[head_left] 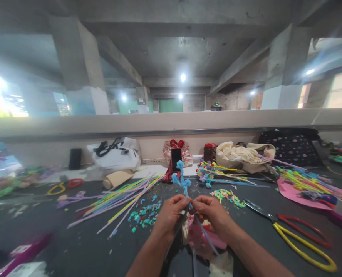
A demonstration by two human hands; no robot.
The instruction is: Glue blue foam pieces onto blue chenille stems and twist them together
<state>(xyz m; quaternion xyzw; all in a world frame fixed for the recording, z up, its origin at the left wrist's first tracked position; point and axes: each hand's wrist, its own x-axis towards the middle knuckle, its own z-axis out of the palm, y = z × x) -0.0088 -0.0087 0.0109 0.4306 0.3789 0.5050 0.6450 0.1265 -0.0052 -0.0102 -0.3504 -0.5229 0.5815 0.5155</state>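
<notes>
A fuzzy light-blue pipe-cleaner flower point(185, 182) stands upright above my two hands at the middle of the view. My left hand point(172, 213) pinches its stem just below the blue loops. Beside it, my right hand point(211, 211) has its fingertips closed on the same stem, nearly touching my left. Pale blue stem ends point(207, 236) hang down below the hands. Under them lies something pink point(198, 238), partly hidden by my right hand and wrist.
Large scissors point(275, 221) lie open at right. Long pipe cleaners point(124, 200) and cut green bits point(145, 215) lie at left. Behind are a phone point(176, 159), a finished flower bunch point(207, 173), a cloth bag point(246, 154) and a white bag point(116, 156).
</notes>
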